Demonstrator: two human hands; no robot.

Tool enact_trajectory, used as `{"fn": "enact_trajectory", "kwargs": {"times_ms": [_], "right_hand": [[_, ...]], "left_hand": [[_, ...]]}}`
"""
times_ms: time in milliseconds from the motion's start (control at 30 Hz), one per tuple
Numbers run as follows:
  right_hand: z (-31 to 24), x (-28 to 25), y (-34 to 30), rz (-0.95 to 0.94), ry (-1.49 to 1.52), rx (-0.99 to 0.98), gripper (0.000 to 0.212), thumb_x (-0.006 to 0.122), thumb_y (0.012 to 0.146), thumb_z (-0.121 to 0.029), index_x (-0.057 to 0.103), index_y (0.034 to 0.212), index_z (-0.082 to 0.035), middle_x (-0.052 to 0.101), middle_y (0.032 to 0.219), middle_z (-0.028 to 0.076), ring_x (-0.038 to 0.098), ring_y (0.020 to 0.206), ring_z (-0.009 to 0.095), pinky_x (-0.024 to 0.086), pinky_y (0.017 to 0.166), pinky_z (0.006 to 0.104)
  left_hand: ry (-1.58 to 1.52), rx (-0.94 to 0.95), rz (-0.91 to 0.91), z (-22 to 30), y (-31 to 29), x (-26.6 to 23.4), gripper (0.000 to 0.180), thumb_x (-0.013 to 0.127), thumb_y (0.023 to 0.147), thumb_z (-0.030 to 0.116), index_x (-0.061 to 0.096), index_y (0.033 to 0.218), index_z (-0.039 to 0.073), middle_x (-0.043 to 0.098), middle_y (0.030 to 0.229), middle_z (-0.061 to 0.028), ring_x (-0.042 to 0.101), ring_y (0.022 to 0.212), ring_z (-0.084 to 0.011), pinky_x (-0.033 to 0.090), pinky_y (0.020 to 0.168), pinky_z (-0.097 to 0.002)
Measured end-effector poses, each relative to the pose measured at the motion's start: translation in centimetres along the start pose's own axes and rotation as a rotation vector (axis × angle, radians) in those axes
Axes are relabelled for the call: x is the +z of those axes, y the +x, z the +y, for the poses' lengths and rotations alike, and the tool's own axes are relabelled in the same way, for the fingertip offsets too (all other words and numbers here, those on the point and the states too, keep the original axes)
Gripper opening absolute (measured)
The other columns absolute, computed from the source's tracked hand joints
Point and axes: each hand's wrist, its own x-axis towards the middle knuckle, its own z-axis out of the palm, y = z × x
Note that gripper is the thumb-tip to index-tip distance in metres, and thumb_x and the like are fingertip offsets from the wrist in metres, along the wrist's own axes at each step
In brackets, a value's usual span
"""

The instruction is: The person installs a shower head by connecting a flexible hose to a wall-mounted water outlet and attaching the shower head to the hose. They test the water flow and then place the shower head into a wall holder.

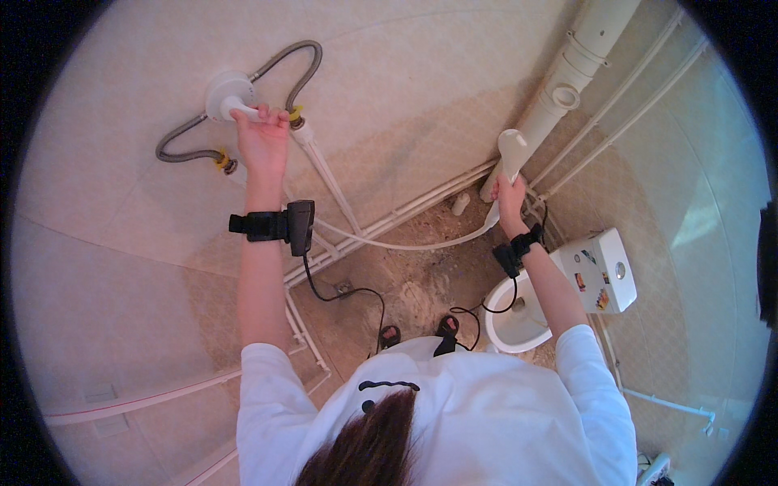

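Note:
My left hand (263, 146) is raised to the wall on the left, its fingers curled round the white lever (237, 108) of a round shower mixer (227, 85). Braided metal hoses (308, 74) loop from the mixer to pipe ends with yellow fittings. Over on the right, my right hand (510, 202) is wrapped around the handle of a white hand shower (513, 148), with its head pointing upward. A pale shower hose (405, 245) hangs in a slack curve between the hand shower and the left wall. Whether water is running cannot be made out.
A white toilet (519, 332) with a stickered cistern (598, 271) stands at the right, beside my right forearm. A thick drain pipe (559, 93) rises in the far corner. Thin white pipes (389, 219) run along the wall base. Black cables (344, 296) hang from my wrist straps.

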Motion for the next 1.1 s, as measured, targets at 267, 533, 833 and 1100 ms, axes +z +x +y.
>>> {"fn": "enact_trajectory", "kwargs": {"times_ms": [267,533,833,1100], "right_hand": [[-2.6,-2.7,3.3,0.242,-0.071,-0.195,0.017,0.058,0.075,-0.014,0.048,0.074,-0.001,0.045,0.05,0.002,0.045,0.04,0.011,0.036,0.038,0.0255],[-4.0,-9.8,5.6,0.241,0.148,-0.069,0.012,0.052,0.078,-0.012,0.043,0.073,-0.006,0.04,0.053,0.001,0.038,0.042,0.011,0.034,0.04,0.0257],[-3.2,-9.5,4.8,0.099,0.162,0.046,0.012,0.052,0.077,-0.013,0.044,0.073,-0.006,0.04,0.052,0.001,0.037,0.042,0.009,0.031,0.038,0.0232],[-2.5,-6.9,3.8,-0.021,0.105,0.088,0.013,0.052,0.077,-0.014,0.043,0.072,-0.006,0.039,0.05,0.001,0.036,0.04,0.01,0.03,0.038,0.0235]], "left_hand": [[0.008,-0.026,-0.069,0.5,0.3,-0.6,0.032,0.036,0.088,0.042,0.042,0.086,0.011,0.041,0.073,-0.0032,0.039,0.068,-0.0165,0.035,0.072,-0.0328],[-0.013,-0.046,-0.113,0.3,0.7,-1.5,0.033,0.036,0.088,0.044,0.041,0.087,0.011,0.041,0.074,-0.0034,0.039,0.068,-0.0168,0.035,0.073,-0.0336],[0.035,-0.047,-0.11,0.7,0.8,-1.9,0.034,0.035,0.088,0.043,0.041,0.086,0.01,0.041,0.075,-0.0033,0.039,0.07,-0.017,0.036,0.075,-0.0348],[0.082,-0.041,-0.082,0.6,-0.2,-0.5,0.033,0.035,0.088,0.042,0.042,0.084,0.01,0.041,0.074,-0.0031,0.037,0.068,-0.0169,0.035,0.076,-0.035]]}}
